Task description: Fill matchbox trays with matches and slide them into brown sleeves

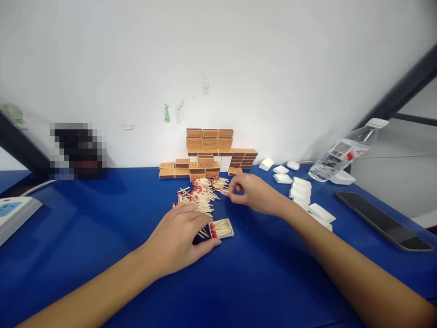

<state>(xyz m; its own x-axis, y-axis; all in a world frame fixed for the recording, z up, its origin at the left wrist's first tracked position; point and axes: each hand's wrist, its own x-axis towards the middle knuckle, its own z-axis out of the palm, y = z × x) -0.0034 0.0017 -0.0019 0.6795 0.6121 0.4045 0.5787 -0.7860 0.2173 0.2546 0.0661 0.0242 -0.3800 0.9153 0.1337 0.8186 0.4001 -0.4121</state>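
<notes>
Matchbox tray [221, 228] in left grip [179, 234], loose matches [201, 195] just beside right grip [254, 193]

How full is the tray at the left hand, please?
Not empty: the tray holds matches side by side; how deep, I cannot tell.

1. Matchbox tray [221, 229]: white, open-topped, lying flat, filled with pale matches, red heads toward the left palm; it sits between the left thumb [209, 246] and forefinger [203, 220].
2. Loose matches [202, 195]: pale, red-headed, heaped crisscross beyond the left fingers, spreading near the right fingertips [232, 196].
</notes>
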